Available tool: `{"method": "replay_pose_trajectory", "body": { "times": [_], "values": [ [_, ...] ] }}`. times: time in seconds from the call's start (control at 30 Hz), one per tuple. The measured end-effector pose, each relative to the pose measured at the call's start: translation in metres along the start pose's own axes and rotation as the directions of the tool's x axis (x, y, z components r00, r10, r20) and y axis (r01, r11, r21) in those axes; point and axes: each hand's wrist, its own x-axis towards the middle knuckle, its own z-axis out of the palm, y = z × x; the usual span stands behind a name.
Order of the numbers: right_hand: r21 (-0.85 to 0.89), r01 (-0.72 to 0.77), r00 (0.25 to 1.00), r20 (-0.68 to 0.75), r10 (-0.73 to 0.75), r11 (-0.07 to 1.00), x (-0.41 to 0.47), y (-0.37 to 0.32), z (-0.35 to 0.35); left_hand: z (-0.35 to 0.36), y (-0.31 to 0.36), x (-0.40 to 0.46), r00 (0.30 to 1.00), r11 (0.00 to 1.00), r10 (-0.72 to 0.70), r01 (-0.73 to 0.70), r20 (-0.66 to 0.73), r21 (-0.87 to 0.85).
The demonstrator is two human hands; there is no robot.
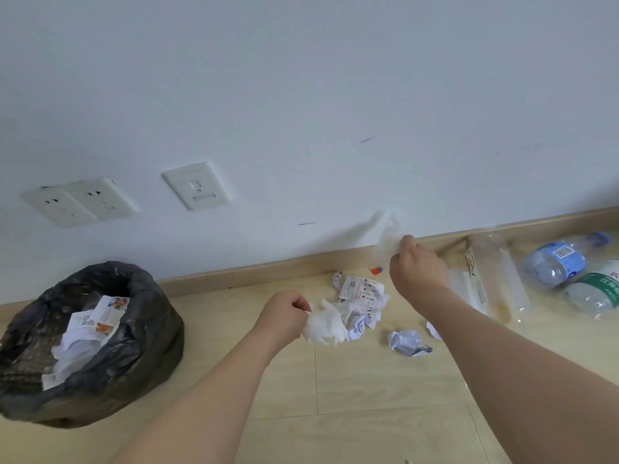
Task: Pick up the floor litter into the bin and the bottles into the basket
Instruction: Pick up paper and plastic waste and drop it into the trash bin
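1. bin, lower left of the frame: black-lined, mouth open, papers already inside. it is the target for both handfuls; judged best to carry each hand over the mouth before letting go, since light scraps drift.
2. bottles, right edge: lying by the skirting, apart from the litter. they belong in a basket, which is not in view; leave them for now.
3. left hand, centre: fingers curled, pinching a white tissue just above the floor. empty it first, being nearer the bin.
4. right hand, right of centre: fingers closed on a thin clear wrapper, blurred. a firm pinch is advised.
5. paper scraps, centre floor: flyer and crumpled balls, not yet picked up.
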Motion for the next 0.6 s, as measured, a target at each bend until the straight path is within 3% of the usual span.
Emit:
{"method": "replay_pose_trajectory", "body": {
  "times": [0.2,0.3,0.4,0.5,0.6],
  "values": [
    [0.424,-0.068,0.983,-0.124,0.133,0.903,-0.024,-0.075,-0.054,-0.077,0.01,-0.009,0.99,0.965,0.064,-0.093,-0.123,-0.246],
    [0.614,-0.069,0.994,-0.026,0.107,0.786,-0.04,-0.147,-0.063,-0.137,0.003,-0.016,0.97,0.94,0.117,-0.177,-0.215,-0.29],
    [0.749,-0.19,0.981,0.118,0.155,0.635,-0.05,-0.222,-0.054,-0.198,-0.032,-0.02,0.95,0.917,0.135,-0.227,-0.28,-0.327],
    [0.776,-0.26,0.966,0.222,0.137,0.575,-0.062,-0.307,-0.031,-0.259,-0.101,-0.024,0.917,0.902,0.022,-0.191,-0.399,-0.388],
    [0.791,-0.218,0.972,0.228,0.056,0.571,-0.07,-0.38,-0.005,-0.303,-0.166,-0.028,0.838,0.918,-0.119,-0.111,-0.532,-0.38]
  ]
}}
